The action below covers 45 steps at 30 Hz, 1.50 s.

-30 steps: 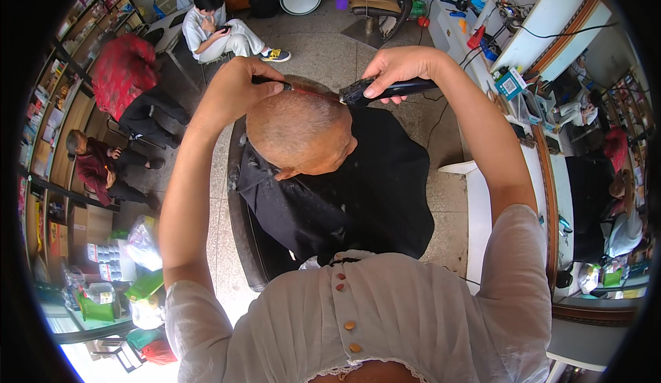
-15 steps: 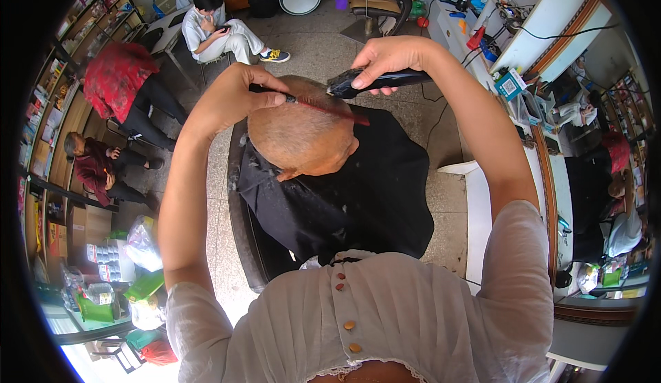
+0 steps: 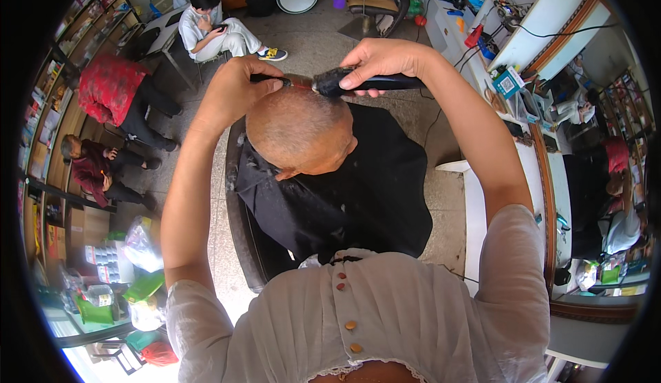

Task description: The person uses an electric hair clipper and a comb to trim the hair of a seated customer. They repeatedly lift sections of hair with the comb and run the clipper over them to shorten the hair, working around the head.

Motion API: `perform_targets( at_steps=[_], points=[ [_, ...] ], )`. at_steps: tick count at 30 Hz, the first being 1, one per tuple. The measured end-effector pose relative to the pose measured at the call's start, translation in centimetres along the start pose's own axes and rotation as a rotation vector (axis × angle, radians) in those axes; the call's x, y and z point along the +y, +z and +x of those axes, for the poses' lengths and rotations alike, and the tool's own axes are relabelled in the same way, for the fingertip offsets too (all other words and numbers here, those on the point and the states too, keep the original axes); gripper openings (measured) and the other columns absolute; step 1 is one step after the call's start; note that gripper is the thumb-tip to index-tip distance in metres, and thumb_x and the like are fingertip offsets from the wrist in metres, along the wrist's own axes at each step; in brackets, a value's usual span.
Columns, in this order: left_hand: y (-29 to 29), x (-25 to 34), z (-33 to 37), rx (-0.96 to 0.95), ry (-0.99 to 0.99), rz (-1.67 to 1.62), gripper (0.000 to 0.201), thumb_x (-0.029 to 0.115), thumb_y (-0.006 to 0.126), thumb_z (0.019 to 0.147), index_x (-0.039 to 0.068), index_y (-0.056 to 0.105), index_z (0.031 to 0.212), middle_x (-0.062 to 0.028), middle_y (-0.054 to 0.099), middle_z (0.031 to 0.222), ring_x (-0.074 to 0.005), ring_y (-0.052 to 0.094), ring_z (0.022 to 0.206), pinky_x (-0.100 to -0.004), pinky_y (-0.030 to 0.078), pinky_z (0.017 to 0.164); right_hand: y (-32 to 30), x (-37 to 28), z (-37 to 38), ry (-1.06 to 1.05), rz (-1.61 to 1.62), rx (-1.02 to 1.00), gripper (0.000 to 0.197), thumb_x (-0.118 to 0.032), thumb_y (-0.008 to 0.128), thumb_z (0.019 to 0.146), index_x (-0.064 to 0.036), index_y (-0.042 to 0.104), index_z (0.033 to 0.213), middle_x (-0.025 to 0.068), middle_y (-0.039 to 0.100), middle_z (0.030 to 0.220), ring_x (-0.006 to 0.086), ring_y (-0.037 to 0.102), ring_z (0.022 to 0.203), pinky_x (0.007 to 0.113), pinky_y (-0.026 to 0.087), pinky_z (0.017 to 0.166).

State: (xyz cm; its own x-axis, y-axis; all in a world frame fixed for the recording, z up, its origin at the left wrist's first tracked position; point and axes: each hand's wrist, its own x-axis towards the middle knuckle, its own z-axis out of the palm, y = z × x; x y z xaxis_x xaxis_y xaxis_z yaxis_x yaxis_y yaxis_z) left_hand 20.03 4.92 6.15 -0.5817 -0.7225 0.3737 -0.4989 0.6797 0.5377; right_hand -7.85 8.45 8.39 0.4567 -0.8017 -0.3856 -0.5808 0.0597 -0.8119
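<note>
A seated person's closely cropped head (image 3: 299, 132) is in front of me, above a black cape (image 3: 351, 197) dusted with hair clippings. My left hand (image 3: 242, 87) pinches the dark handle of a comb (image 3: 300, 81); its red teeth section lies along the far side of the head, partly hidden. My right hand (image 3: 385, 65) is closed around black hair clippers (image 3: 392, 82), whose blade end meets the comb at the far edge of the head. A dark tuft of hair seems to sit on the clippers' front end.
A counter (image 3: 458, 35) with tools, cords and blue boxes runs along the right, beside a mirror. An empty barber chair (image 3: 375, 4) stands at the back. People sit and bend at the left near shelves (image 3: 51, 108).
Both hands have moved to the far side of the head, taking the comb and clippers off its top. The clippers have shifted slightly left, and the bending person has moved a little.
</note>
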Motion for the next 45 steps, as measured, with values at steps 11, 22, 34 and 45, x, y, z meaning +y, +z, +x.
perform_targets(
  at_steps=[11, 22, 34, 45],
  points=[
    [1.4, 0.7, -1.0, 0.127, -0.191, 0.007, 0.029, 0.029, 0.055, 0.095, 0.003, 0.066, 0.093, -0.0149, 0.069, 0.086, -0.0309, 0.068, 0.080, -0.0373, 0.050, 0.071, 2.1, 7.8, -3.3, -0.165, -0.100, 0.431, 0.029, -0.014, 0.072, 0.073, -0.0003, 0.063, 0.097, 0.0081, 0.065, 0.077, 0.0172, 0.063, 0.069, 0.033, 0.051, 0.061],
    [2.9, 0.3, -1.1, 0.184, -0.107, 0.072, 0.029, 0.031, 0.053, 0.095, 0.004, 0.065, 0.094, -0.0137, 0.069, 0.085, -0.0351, 0.066, 0.082, -0.0397, 0.050, 0.071, 4.2, 5.0, -2.8, -0.331, -1.287, 0.772, 0.048, -0.004, 0.069, 0.071, -0.0170, 0.063, 0.118, 0.0013, 0.061, 0.095, 0.0204, 0.057, 0.100, 0.036, 0.041, 0.088],
    [3.2, 0.4, -1.0, 0.185, -0.085, 0.091, 0.029, 0.030, 0.052, 0.096, 0.003, 0.065, 0.093, -0.0133, 0.069, 0.082, -0.0299, 0.065, 0.079, -0.0367, 0.049, 0.070, 6.7, 3.7, -4.3, -0.351, -1.450, 0.838, 0.033, -0.008, 0.059, 0.079, -0.0170, 0.064, 0.110, -0.0022, 0.062, 0.090, 0.0158, 0.058, 0.095, 0.032, 0.040, 0.085],
    [3.5, -0.2, -0.9, 0.208, -0.027, 0.031, 0.030, 0.032, 0.052, 0.096, 0.005, 0.064, 0.091, -0.0148, 0.068, 0.081, -0.0369, 0.065, 0.079, -0.0410, 0.049, 0.069, 7.5, 3.6, -4.7, -0.309, -1.497, 0.953, 0.028, -0.010, 0.063, 0.075, -0.0143, 0.067, 0.102, 0.0006, 0.063, 0.086, 0.0174, 0.061, 0.090, 0.033, 0.042, 0.079]
  ],
)
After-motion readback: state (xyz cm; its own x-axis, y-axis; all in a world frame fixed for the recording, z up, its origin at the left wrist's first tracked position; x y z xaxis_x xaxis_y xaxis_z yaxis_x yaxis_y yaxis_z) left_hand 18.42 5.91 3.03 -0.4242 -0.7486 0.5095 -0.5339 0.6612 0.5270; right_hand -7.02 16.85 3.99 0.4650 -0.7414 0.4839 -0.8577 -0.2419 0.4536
